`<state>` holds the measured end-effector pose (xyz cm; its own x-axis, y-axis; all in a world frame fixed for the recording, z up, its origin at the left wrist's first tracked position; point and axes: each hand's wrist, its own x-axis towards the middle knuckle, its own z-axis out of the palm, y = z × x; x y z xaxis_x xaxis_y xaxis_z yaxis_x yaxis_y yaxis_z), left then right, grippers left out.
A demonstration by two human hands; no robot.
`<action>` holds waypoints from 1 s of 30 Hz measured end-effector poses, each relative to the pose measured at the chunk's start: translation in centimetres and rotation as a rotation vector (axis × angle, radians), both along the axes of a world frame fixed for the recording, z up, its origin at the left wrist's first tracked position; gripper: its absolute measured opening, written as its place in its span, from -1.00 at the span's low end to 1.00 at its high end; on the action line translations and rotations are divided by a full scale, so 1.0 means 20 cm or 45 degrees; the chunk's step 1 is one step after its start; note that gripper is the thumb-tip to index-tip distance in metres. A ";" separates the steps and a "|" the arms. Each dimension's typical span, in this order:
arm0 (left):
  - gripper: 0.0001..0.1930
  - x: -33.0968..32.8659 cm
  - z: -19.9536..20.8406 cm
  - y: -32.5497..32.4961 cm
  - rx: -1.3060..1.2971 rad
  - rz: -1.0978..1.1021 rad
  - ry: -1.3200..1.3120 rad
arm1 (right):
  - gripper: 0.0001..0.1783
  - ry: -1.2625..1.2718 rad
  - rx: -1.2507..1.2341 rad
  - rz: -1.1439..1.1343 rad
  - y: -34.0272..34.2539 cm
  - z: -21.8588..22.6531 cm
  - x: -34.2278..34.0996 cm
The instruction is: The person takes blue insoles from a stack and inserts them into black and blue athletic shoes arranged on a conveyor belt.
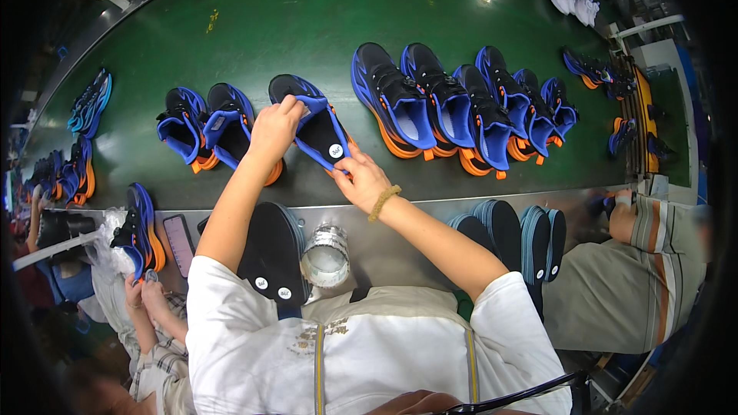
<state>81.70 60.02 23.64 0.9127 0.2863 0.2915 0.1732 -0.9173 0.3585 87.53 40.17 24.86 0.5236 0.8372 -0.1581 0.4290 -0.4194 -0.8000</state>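
Observation:
A black sneaker (295, 86) with blue lining and an orange sole lies on the green table in front of me, its opening toward me. My left hand (278, 129) pinches the blue-edged tongue or collar at its left side. At the heel, my right hand (363, 178) grips the rim with thumb and fingers; a beaded band circles that wrist. Inside the shoe sits a black insole (317, 129) with a round white sticker near the heel. Two matching sneakers (229, 119) stand just left of my left hand, partly behind my forearm.
Several more sneakers (392, 100) stand in a row to the right. Along the metal ledge (400, 223) are stacked insoles (269, 242), a foil-wrapped cup (326, 255), more insoles (496, 230) and a phone (178, 244). Co-workers sit on both sides; the left one holds a sneaker (140, 227).

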 end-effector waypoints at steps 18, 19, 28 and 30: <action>-0.79 0.11 0.16 -0.42 -1.539 0.267 -0.086 | -0.18 -0.501 -0.992 -0.159 -1.64 0.35 -0.14; -0.75 0.18 0.13 -0.44 -1.298 0.217 -0.102 | -0.19 -0.466 -0.958 -0.160 -1.67 0.36 -0.14; -0.50 0.63 -0.01 -0.46 -0.316 0.245 0.055 | -0.50 -0.762 -0.143 -0.344 -1.23 0.82 0.20; -0.54 0.66 -0.11 -0.43 -0.651 0.390 -0.090 | -0.62 -0.855 0.012 -0.268 -1.01 0.86 0.30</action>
